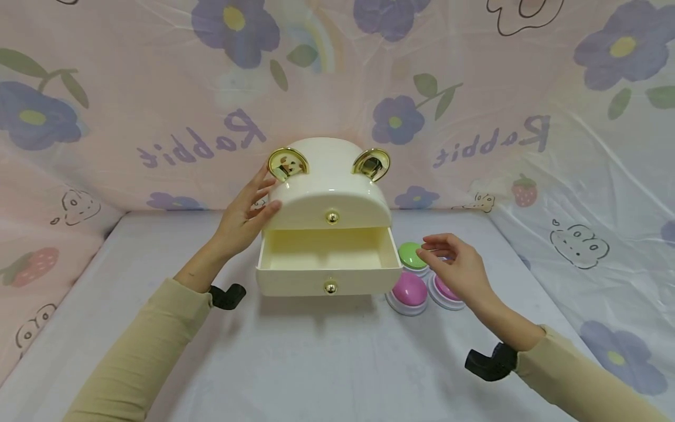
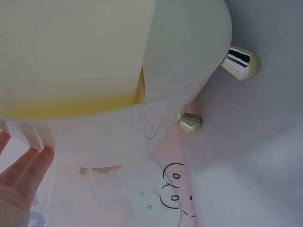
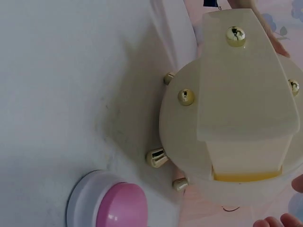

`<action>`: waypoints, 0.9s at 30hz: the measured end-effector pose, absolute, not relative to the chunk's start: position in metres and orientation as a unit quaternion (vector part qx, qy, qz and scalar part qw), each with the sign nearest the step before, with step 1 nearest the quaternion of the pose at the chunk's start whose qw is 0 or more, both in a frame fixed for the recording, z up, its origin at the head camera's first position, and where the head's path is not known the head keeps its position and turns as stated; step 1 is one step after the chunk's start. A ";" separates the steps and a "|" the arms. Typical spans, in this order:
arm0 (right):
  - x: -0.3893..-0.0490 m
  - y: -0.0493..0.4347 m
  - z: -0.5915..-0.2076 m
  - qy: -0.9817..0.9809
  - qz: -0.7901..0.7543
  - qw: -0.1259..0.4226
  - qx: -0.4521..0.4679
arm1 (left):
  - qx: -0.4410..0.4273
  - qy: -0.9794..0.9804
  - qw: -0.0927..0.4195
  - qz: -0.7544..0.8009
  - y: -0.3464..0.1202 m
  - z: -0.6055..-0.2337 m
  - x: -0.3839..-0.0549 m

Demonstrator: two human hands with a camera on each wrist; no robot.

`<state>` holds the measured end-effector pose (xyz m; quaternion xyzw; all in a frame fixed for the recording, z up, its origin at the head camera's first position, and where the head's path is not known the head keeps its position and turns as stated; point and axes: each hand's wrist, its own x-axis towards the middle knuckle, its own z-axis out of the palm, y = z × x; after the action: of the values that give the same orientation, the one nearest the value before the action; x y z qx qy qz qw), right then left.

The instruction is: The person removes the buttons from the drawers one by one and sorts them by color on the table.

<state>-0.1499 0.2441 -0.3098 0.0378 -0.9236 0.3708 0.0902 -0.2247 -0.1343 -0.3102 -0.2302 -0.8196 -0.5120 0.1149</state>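
A glossy cream drawer box (image 1: 327,202) with round gold ears stands on the table, one drawer (image 1: 295,282) pulled out and its inside bare. My left hand (image 1: 245,214) rests its outstretched fingers against the box's left side; the left wrist view shows the fingertips (image 2: 46,156) at the wall. On the right, my right hand (image 1: 461,266) hovers over domed push buttons with white bases, its fingers loosely bent and nothing between them. A green button (image 1: 410,254) sits by the fingertips, a pink button (image 1: 409,288) nearer me. Another pink button (image 1: 442,291) is partly hidden under the hand.
Small gold knobs (image 1: 332,217) stick out from the drawer fronts, and gold feet (image 3: 156,157) from the box. A white cloth covers the table (image 1: 316,363). Printed fabric (image 1: 327,88) hangs close behind and at both sides.
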 end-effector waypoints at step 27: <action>-0.121 0.208 -0.286 -0.859 0.486 0.104 0.122 | -0.221 -0.829 0.109 -0.503 -0.134 -0.310 -0.226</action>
<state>-0.1213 0.2080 -0.2865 0.1224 -0.8589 0.4864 0.1037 -0.2255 -0.1336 -0.3102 -0.2213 -0.8286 -0.5026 0.1087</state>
